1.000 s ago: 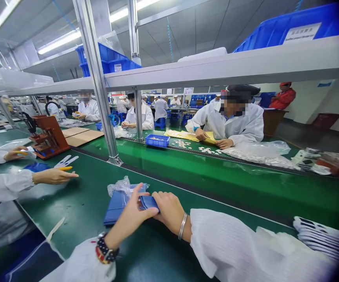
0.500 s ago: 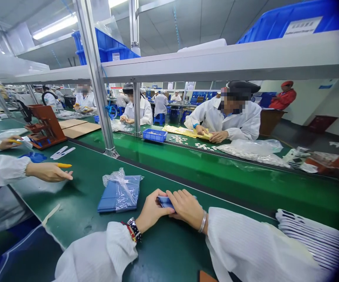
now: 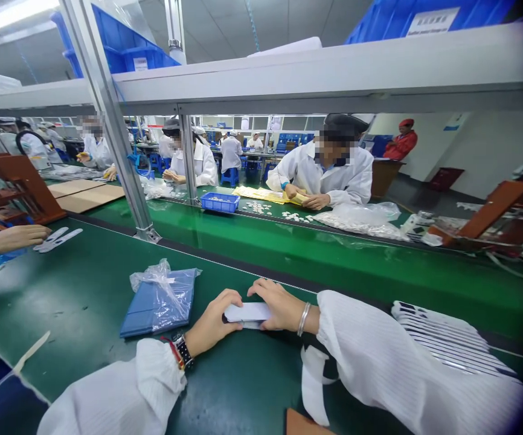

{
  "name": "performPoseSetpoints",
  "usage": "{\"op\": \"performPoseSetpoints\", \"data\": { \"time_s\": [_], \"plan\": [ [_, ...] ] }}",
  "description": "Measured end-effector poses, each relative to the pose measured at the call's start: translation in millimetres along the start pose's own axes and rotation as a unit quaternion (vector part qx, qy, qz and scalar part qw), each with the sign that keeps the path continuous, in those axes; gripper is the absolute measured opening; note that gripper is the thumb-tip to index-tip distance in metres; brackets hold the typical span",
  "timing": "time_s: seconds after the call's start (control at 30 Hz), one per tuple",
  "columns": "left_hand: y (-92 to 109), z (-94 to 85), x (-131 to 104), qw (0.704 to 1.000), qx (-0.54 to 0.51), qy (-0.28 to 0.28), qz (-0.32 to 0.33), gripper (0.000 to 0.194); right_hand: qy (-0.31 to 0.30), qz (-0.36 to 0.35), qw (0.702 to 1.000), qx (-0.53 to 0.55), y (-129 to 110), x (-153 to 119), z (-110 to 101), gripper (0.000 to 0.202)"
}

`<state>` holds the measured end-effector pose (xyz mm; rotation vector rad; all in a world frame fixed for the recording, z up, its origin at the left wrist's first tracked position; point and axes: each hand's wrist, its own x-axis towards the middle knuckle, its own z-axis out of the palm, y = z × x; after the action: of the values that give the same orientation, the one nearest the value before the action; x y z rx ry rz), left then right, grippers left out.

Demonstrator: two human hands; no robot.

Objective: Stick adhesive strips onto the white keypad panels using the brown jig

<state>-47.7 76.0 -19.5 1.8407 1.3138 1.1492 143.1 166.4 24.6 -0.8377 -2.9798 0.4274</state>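
Observation:
A flat white oblong piece (image 3: 249, 312) with a dark left end is held level just above the green bench, with another pale layer under it. My left hand (image 3: 212, 325) grips its left end, thumb below and fingers on top. At the other end, my right hand (image 3: 284, 307) closes around it with bent fingers. To the left of my left hand lies a blue folded pack (image 3: 162, 299), partly wrapped in clear plastic. A fanned row of white strips (image 3: 442, 335) with black marks lies beyond my right forearm.
A metal post (image 3: 112, 133) rises from the bench's far edge under a long shelf (image 3: 288, 75). A co-worker's hand (image 3: 14, 238) reaches near white strips (image 3: 62, 238) at left. Across the green belt (image 3: 261, 235), a person in white (image 3: 325, 172) works beside a blue tray (image 3: 220, 203).
The view has swung right. My hands have moved slightly apart, and a white face now shows where a blue piece showed between them. The co-worker's hand has moved to the white strips.

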Motion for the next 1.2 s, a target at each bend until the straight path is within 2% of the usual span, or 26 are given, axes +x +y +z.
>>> {"op": "performPoseSetpoints", "data": {
  "time_s": [0.07,0.13,0.27,0.4,0.57,0.63,0.73,0.77,0.87,0.93,1.0,1.07,1.13,1.2],
  "plan": [
    [-1,-2.5,-1,1.000,0.020,-0.009,-0.007,0.036,-0.038,0.014,0.999,0.006,1,1,0,0.075],
    [-2,-6.7,-3,0.999,0.037,-0.018,-0.021,0.045,-0.072,0.019,0.997,0.011,0,1,0,0.070],
    [-3,-15.7,-6,0.996,0.064,-0.036,-0.045,0.069,-0.098,0.032,0.995,0.010,-3,-2,-1,0.060],
    [-4,-17.5,-6,0.993,0.093,-0.046,-0.053,0.059,-0.099,0.035,0.994,-0.005,-8,-5,-2,0.051],
    [0,-13.7,-6,0.990,0.123,-0.051,-0.048,0.044,-0.095,0.026,0.995,-0.016,-14,-7,-1,0.051],
    [5,-14.5,-8,0.988,0.134,-0.056,-0.049,0.047,-0.093,0.021,0.995,-0.013,-13,-10,-8,0.061],
    [18,-20.5,-9,0.984,0.148,-0.081,-0.051,0.061,-0.060,0.045,0.997,0.016,-6,-27,-32,0.084],
    [23,-23.2,-8,0.982,0.153,-0.094,-0.051,0.065,-0.041,0.066,0.996,0.036,-2,-37,-41,0.084],
    [38,-28.1,1,0.973,0.175,-0.140,-0.053,0.066,-0.006,0.151,0.984,0.089,7,-72,-59,0.068],
    [44,-25.8,12,0.965,0.194,-0.170,-0.051,0.066,-0.015,0.201,0.975,0.089,8,-95,-54,0.063],
    [47,-18.9,25,0.955,0.213,-0.202,-0.046,0.070,-0.025,0.229,0.970,0.080,4,-111,-38,0.063],
    [47,-10.1,35,0.944,0.236,-0.228,-0.044,0.073,-0.025,0.235,0.968,0.085,-2,-119,-18,0.052],
    [47,-2.4,41,0.933,0.264,-0.239,-0.048,0.071,-0.009,0.223,0.970,0.094,-9,-122,0,0.032],
    [48,3.2,41,0.925,0.293,-0.236,-0.057,0.066,0.023,0.199,0.975,0.097,-15,-123,10,0.026]
  ]
}}
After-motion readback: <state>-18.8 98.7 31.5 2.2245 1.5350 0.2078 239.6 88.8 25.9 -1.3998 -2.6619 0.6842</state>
